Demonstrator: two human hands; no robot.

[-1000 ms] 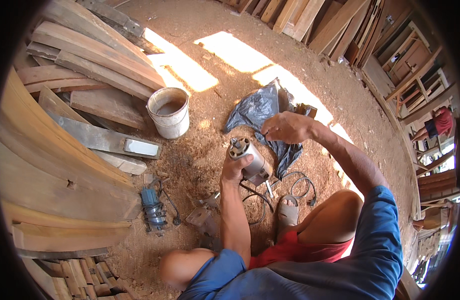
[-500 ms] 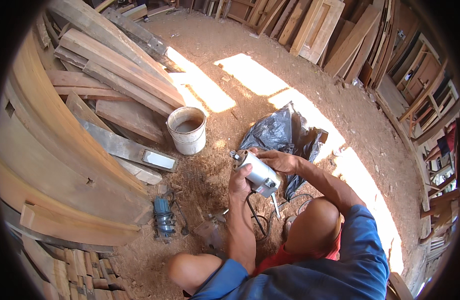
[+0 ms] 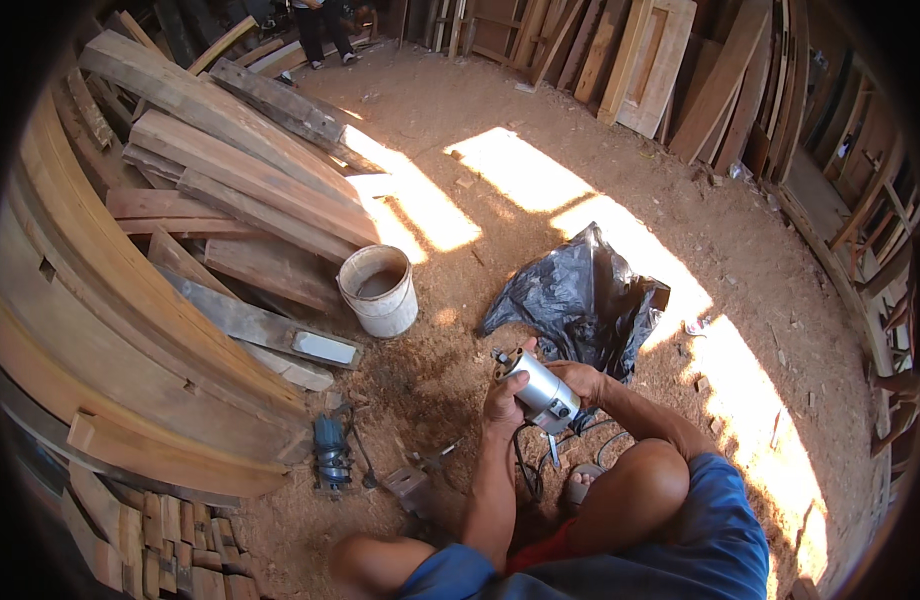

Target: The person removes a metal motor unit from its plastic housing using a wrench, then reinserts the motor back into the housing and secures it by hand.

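A silver, cylindrical trim router motor (image 3: 548, 393) is held tilted in front of my knees, its collet end pointing up and left. My left hand (image 3: 504, 402) wraps its near left side, thumb over the casing. On its far right side rests my right hand (image 3: 578, 380), fingers bent behind the casing and partly hidden. A dark power cord (image 3: 527, 470) hangs below the motor, beside a thin metal strip (image 3: 553, 452), perhaps a wrench. Just beyond my hands lies a crumpled black plastic bag (image 3: 570, 290).
A blue power tool (image 3: 332, 455) and a clear plastic piece (image 3: 410, 488) lie on the sawdust-covered ground at left. A dirty white bucket (image 3: 388, 310) stands by stacked timber (image 3: 250, 165). Curved planks (image 3: 130, 330) fill the left. Far off, a person (image 3: 320, 30) stands.
The view has tilted up, so the scene sits lower and the standing person shows. Both hands keep the router motor; my right hand's fingers have shifted along its far side.
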